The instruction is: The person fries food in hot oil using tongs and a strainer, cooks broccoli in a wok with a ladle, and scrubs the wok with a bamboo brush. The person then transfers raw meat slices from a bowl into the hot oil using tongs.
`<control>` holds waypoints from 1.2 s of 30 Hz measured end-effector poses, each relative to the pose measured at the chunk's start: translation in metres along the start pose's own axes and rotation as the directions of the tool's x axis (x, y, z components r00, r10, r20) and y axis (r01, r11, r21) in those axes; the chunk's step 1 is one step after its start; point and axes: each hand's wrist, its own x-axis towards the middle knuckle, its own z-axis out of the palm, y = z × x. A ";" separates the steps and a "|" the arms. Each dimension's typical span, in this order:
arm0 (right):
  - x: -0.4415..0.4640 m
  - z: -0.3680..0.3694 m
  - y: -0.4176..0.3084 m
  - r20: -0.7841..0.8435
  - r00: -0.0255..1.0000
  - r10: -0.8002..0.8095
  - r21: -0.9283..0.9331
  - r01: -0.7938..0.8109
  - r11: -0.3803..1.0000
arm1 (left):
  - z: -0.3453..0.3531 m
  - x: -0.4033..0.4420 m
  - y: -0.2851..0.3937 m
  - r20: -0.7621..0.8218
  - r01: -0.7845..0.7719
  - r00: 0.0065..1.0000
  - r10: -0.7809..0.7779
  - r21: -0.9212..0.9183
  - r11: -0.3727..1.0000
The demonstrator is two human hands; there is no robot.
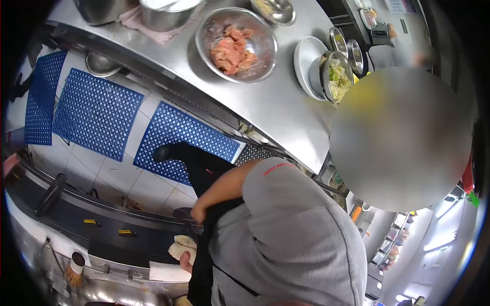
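Observation:
My body fills the lower middle, in a grey shirt and black apron. My right hand [198, 214] is closed beside the apron, next to a dark rounded thing [182, 213] whose kind I cannot make out. Farther down, part of my left hand [186, 261] shows past the apron. It is closed against a bunched white cloth [181, 247], and most of its fingers are hidden. Both hands are at the cooking range [127, 296], near its dark front ledge [104, 233].
Behind me, a steel table [293, 127] carries a metal bowl [201, 58] of raw meat, a white bowl [301, 66] and chopped cabbage [338, 80]. Blue mats [97, 112] cover the tiles. A brush [75, 268] stands by the range. Another person's hand [392, 30] shows far off; blur covers the right.

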 end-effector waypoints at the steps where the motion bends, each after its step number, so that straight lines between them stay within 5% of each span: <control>1: -0.004 0.014 -0.003 0.001 1.000 -0.015 -0.037 0.015 0.999 | 0.003 -0.002 -0.003 0.010 -0.010 1.000 0.010 0.009 1.000; 11: -0.059 -0.013 -0.023 -0.261 0.963 0.069 -0.041 -0.082 0.996 | 0.024 -0.027 -0.016 0.109 -0.221 0.973 0.206 0.154 0.963; 15: -0.112 -0.048 -0.075 -0.427 0.901 0.083 -0.151 -0.162 0.975 | 0.003 -0.025 -0.030 0.182 -0.333 0.929 0.322 0.034 0.942; 18: -0.134 -0.060 -0.127 -0.284 0.956 -0.076 -0.460 -0.067 0.885 | 0.085 -0.058 -0.027 0.134 -0.495 0.864 0.485 0.050 0.868; 20: -0.065 -0.047 -0.077 -0.366 0.818 -0.443 -0.358 0.316 0.879 | 0.114 -0.081 -0.015 0.187 -0.510 0.857 0.481 0.169 0.843; 21: -0.064 -0.053 -0.081 -0.322 0.807 -0.495 -0.311 0.404 0.860 | 0.114 -0.089 -0.009 0.230 -0.521 0.850 0.474 0.236 0.820; 23: -0.118 -0.084 -0.147 -0.145 0.969 -0.201 -0.261 0.159 0.952 | 0.041 -0.066 -0.005 0.366 -0.585 0.797 0.481 0.267 0.766; 26: -0.170 -0.127 -0.248 -0.043 0.990 0.136 -0.567 -0.136 0.812 | 0.019 -0.099 -0.011 0.187 -0.610 0.791 0.583 0.165 0.775; 28: -0.161 -0.152 -0.279 -0.130 0.991 0.041 -0.885 -0.135 0.445 | -0.006 -0.113 -0.028 0.118 -0.702 0.712 0.692 0.101 0.705; 29: -0.167 -0.161 -0.305 -0.247 0.960 -0.129 -0.872 -0.162 0.463 | -0.012 -0.121 -0.037 0.050 -0.706 0.708 0.704 0.029 0.708; 31: -0.160 -0.176 -0.346 -0.320 0.772 -0.549 -0.799 0.092 0.595 | -0.019 -0.135 -0.060 -0.054 -0.703 0.710 0.703 -0.114 0.702; 34: -0.131 -0.160 -0.421 -0.281 0.569 -0.773 -0.725 0.402 0.559 | -0.001 -0.160 -0.079 -0.341 -0.771 0.636 0.692 -0.232 0.594; 36: -0.108 -0.132 -0.461 -0.161 0.682 -0.714 -0.739 0.396 0.545 | -0.001 -0.162 -0.094 -0.450 -0.812 0.582 0.677 -0.283 0.510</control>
